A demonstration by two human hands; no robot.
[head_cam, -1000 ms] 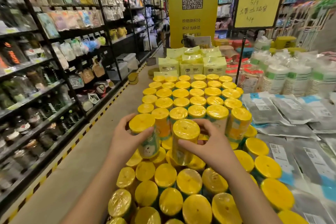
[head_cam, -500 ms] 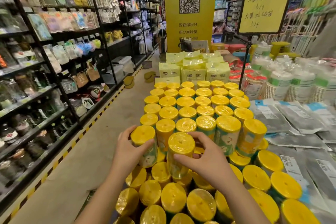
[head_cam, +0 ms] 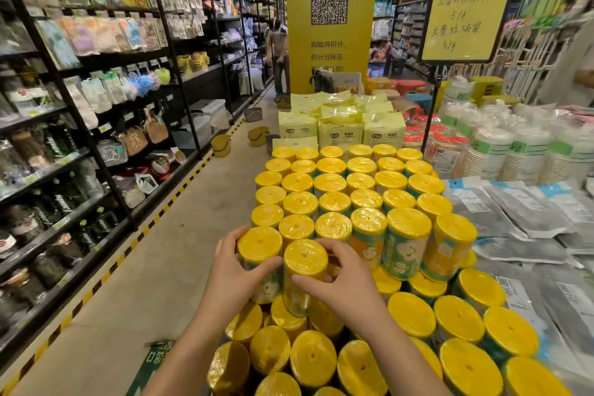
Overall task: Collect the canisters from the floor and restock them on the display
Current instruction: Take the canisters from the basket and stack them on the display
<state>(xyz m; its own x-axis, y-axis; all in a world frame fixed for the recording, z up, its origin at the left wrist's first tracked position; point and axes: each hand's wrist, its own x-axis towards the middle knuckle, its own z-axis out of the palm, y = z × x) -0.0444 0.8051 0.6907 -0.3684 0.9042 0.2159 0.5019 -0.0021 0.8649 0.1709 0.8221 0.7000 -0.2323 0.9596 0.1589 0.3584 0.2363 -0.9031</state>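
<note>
Yellow-lidded canisters wrapped in clear film fill the display (head_cam: 347, 190) in two tiers. My left hand (head_cam: 234, 273) grips one upright canister (head_cam: 259, 246) at the front left corner of the upper tier. My right hand (head_cam: 340, 280) grips a second canister (head_cam: 305, 262) right beside it, the two touching side by side. Both stand on the lids of the lower tier (head_cam: 311, 360). Behind them the upper rows run back in tidy lines.
Dark shelving (head_cam: 80, 138) with packaged goods lines the aisle on the left. Small baskets (head_cam: 221, 145) sit on the floor ahead. Grey flat packets (head_cam: 520, 212) and paper cup stacks (head_cam: 514, 154) lie to the right. A yellow pillar (head_cam: 329, 19) and a person (head_cam: 279, 51) stand beyond.
Both hands have carried their canisters forward and down, closer together, against the front row of the upper tier. The view has dipped slightly toward the display.
</note>
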